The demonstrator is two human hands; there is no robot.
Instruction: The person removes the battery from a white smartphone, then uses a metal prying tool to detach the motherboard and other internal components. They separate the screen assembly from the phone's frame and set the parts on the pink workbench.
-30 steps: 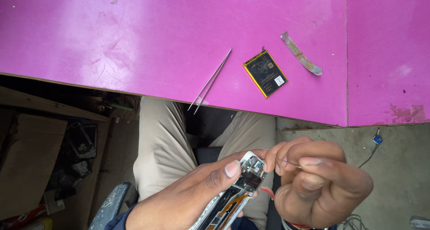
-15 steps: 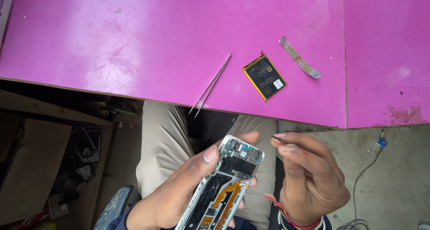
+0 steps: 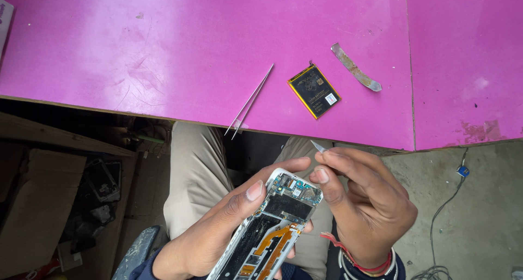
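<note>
**A:** Two hands on one opened phone [image 3: 271,225], back cover off. Board at the top end, black shield plate under it, orange flex cable running down the middle toward the bottom edge of the frame. It sits low in the view, over the person's lap, clear of the surface.

**B:** Grip?

**A:** Left hand [image 3: 218,231] wraps it from below and the left side; fingers closed on the phone frame, thumb lying across the left rim near the board. Right hand [image 3: 365,209] is just right of the phone's top corner, thumb tip touching that corner. Its fingers are pinched shut on a small thin metal tool [image 3: 318,146]; only the pointed tip shows above the fingertips, aimed up and left, away from the phone.

**B:** What's on the surface?

**A:** Pink surface [image 3: 163,51] fills the upper half. Tweezers [image 3: 249,101] lie diagonal, tips hanging just past the near edge. Right of them, a flat black battery [image 3: 314,91] with a yellow border, lying at an angle. Further right, a bent, worn metal strip [image 3: 355,68]. All three apart from each other, none touching.

**B:** Below the edge?

**A:** Beige trousers [image 3: 190,176] behind the hands. Red thread band on the right wrist. Concrete floor [image 3: 479,214] at right with a thin cable [image 3: 444,209] trailing. Left side dark, cluttered; can't make out parts.
</note>
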